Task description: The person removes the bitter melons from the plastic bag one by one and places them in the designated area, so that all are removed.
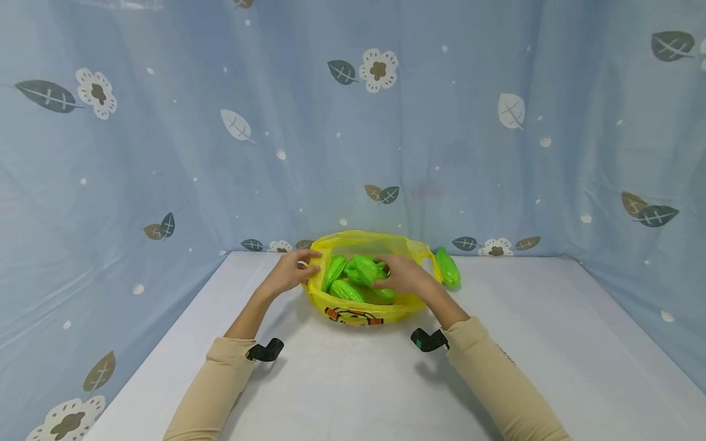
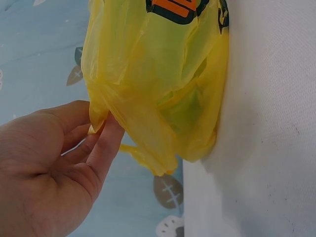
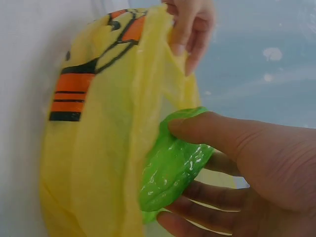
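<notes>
A yellow plastic bag point(image 1: 405, 311) with a black-and-orange print lies with its mouth spread wide at the far middle of the table. Inside it are several glossy green bitter melons point(image 1: 346, 291), which look like toys. My left hand point(image 1: 289, 271) holds the bag's left rim; in the left wrist view its fingers point(image 2: 106, 150) go in behind the yellow plastic. Over the bag's mouth, my right hand point(image 1: 405, 275) grips one bitter melon point(image 3: 173, 165) between thumb and fingers. The bag wall hides that melon's lower part in the right wrist view.
One more green bitter melon point(image 1: 448, 268) lies on the white table point(image 1: 353, 380), just right of the bag. Behind the table's far edge hangs a blue curtain point(image 1: 309, 153) with leaf and flower prints. Black wrist devices point(image 1: 266, 350) sit at both sleeves.
</notes>
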`<action>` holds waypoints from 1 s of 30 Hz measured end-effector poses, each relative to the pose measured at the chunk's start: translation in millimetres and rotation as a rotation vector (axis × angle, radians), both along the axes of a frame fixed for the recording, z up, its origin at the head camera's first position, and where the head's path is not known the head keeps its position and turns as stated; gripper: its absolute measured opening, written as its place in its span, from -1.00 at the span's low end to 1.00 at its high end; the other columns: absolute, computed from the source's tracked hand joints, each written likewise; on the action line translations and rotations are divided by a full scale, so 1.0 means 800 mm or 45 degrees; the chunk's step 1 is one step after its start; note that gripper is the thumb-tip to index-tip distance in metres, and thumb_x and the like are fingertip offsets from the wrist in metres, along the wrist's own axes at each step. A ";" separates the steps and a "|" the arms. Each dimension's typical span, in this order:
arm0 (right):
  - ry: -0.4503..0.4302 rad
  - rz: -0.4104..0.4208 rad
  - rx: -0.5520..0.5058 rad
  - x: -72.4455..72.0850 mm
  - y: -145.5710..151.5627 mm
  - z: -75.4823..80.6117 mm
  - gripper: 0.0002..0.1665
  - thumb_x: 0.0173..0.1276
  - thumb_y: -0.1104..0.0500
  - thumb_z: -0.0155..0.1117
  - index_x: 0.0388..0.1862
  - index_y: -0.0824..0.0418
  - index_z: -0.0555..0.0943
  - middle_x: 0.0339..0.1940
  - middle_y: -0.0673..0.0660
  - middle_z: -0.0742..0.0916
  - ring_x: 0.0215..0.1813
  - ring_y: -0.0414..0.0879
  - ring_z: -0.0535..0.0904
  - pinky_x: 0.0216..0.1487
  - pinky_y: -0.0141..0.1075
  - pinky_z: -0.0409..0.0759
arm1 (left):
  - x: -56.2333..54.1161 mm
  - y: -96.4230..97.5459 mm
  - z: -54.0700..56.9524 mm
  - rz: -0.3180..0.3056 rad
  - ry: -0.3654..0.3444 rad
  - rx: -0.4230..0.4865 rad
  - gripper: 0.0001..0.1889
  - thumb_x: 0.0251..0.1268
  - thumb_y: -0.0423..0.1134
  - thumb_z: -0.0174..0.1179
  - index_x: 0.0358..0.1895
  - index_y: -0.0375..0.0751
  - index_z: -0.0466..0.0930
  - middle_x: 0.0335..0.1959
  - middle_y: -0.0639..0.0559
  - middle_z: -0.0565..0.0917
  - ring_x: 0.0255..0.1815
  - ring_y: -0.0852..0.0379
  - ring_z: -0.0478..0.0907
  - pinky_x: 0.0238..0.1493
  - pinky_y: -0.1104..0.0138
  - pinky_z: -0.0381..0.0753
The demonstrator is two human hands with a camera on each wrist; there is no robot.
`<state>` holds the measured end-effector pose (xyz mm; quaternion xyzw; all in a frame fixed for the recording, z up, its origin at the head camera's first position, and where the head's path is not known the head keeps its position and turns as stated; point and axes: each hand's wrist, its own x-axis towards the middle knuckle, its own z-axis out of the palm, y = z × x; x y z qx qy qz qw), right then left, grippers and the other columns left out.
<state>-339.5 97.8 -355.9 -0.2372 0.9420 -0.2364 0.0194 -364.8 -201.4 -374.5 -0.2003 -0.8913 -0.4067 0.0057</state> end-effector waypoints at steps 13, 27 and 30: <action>0.055 0.009 -0.105 0.012 0.037 0.028 -0.25 0.29 -0.01 0.38 0.39 0.24 0.42 0.07 0.32 0.68 0.03 0.12 0.65 -0.05 -0.11 0.69 | 0.000 -0.004 0.002 0.010 -0.008 -0.001 -0.60 0.41 -0.24 0.18 0.27 -0.19 0.52 -0.01 -0.22 0.56 -0.18 0.04 0.67 -0.34 0.30 0.73; 0.089 -0.056 -0.116 0.021 0.090 0.052 -0.24 0.34 0.01 0.35 0.43 0.25 0.36 0.08 0.32 0.68 0.08 0.15 0.62 -0.02 -0.04 0.67 | -0.001 -0.008 0.002 0.023 -0.024 0.029 -0.59 0.42 -0.22 0.18 0.29 -0.18 0.50 0.00 -0.23 0.55 -0.19 0.03 0.68 -0.34 0.30 0.75; 0.115 -0.078 -0.106 0.023 0.099 0.050 -0.26 0.33 0.02 0.35 0.41 0.27 0.38 0.06 0.33 0.68 0.05 0.16 0.63 -0.06 -0.04 0.68 | 0.000 -0.007 0.003 0.018 -0.026 0.030 -0.59 0.42 -0.23 0.17 0.29 -0.19 0.50 -0.02 -0.24 0.54 -0.23 0.05 0.68 -0.35 0.30 0.75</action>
